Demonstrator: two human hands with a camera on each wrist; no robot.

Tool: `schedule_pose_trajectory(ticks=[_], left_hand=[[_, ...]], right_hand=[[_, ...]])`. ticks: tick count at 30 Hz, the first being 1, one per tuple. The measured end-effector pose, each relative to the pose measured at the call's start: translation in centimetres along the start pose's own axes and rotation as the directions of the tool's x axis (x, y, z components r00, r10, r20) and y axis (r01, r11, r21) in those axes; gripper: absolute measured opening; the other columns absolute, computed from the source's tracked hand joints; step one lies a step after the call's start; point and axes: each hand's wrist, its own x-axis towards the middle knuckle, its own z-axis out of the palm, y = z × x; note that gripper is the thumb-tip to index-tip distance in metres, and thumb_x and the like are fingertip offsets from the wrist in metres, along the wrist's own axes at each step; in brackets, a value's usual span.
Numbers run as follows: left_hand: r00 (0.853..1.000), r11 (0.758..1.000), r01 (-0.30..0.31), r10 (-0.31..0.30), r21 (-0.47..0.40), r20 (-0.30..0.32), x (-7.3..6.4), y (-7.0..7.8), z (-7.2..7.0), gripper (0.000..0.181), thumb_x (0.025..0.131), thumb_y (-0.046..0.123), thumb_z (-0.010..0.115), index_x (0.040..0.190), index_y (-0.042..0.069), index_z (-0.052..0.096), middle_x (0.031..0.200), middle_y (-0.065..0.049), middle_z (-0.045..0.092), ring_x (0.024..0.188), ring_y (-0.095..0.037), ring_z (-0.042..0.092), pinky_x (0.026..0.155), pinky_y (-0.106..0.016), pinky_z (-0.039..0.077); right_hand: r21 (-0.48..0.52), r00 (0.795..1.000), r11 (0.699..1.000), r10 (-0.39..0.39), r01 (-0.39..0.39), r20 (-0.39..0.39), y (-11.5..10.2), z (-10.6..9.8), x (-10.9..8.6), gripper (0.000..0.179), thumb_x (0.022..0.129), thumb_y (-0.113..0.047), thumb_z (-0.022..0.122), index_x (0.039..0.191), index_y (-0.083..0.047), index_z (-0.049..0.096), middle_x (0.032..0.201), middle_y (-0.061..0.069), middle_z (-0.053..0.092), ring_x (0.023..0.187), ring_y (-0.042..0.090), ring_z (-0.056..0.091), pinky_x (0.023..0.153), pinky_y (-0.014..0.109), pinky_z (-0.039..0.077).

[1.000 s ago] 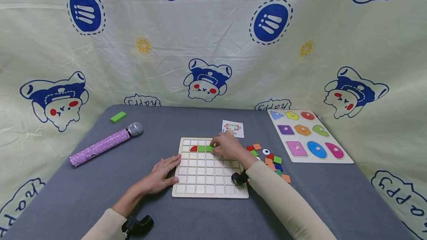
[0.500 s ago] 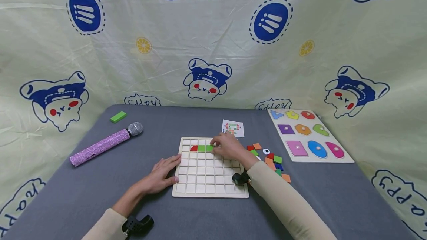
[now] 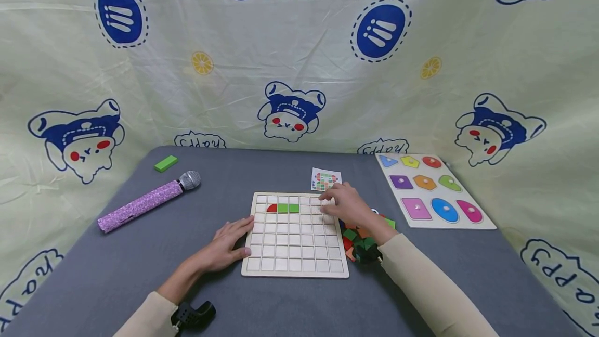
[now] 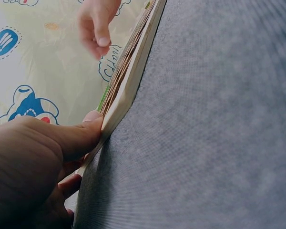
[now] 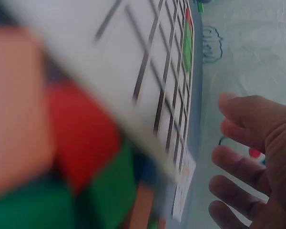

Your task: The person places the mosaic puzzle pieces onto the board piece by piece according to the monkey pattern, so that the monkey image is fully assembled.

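Head view puts the board [image 3: 295, 251] at lower centre, its near edge level with the bottom of the frame and a wide strip of grey cloth in front of it. The left hand [image 3: 226, 246] lies spread along its left edge; the left wrist view shows the thumb against the rim. The right hand [image 3: 350, 206] hovers above the upper right of the board, thumb and fingers apart and loosely bent around air. Along the right edge, loose pieces [image 3: 349, 234] crowd close, partly hidden by the right wrist; whether they touch the rim I cannot tell. A red piece [image 3: 272, 208] and two green pieces [image 3: 283, 208] sit in a row in the board's upper left cells. Just past the far edge lies a printed card [image 3: 325, 178].

More cloth stretches between the board and the microphone [image 3: 142, 205] at left, with a green block [image 3: 166, 164] beyond it. A shape puzzle [image 3: 428, 196] lies at the right of the surface [image 3: 295, 306]. Behind hangs a pale backdrop [image 3: 299, 30] with blue cartoon prints.
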Motion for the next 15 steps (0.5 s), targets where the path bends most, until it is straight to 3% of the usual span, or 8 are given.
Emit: schedule_pose_trajectory(ticks=[8, 15], left_hand=[[1.0, 1.0, -0.001, 0.001, 0.006, -0.003, 0.0, -0.2, 0.1, 0.063, 0.092, 0.019, 0.058, 0.144, -0.005, 0.032, 0.154, -0.02, 0.026, 0.142, -0.043, 0.02, 0.112, -0.063, 0.006], [1.0, 1.0, -0.003, 0.003, 0.006, -0.002, 0.1, -0.2, 0.1, 0.063, 0.092, 0.019, 0.059, 0.144, -0.005, 0.032, 0.154, -0.02, 0.026, 0.142, -0.043, 0.02, 0.112, -0.063, 0.006]], right_hand=[[-0.037, 0.999, 0.999, 0.02, -0.022, -0.041, 3.3, -1.4, -2.4, 0.025, 0.085, -0.026, 0.07, 0.105, -0.012, 0.072, 0.101, 0.007, 0.061, 0.094, 0.023, 0.044, 0.081, 0.044, 0.035], [-0.072, 0.999, 0.996, 0.053, -0.053, -0.009, 6.1, -2.0, -3.8, 0.023, 0.085, -0.024, 0.07, 0.105, -0.014, 0.071, 0.099, 0.006, 0.061, 0.094, 0.023, 0.043, 0.079, 0.042, 0.036]])
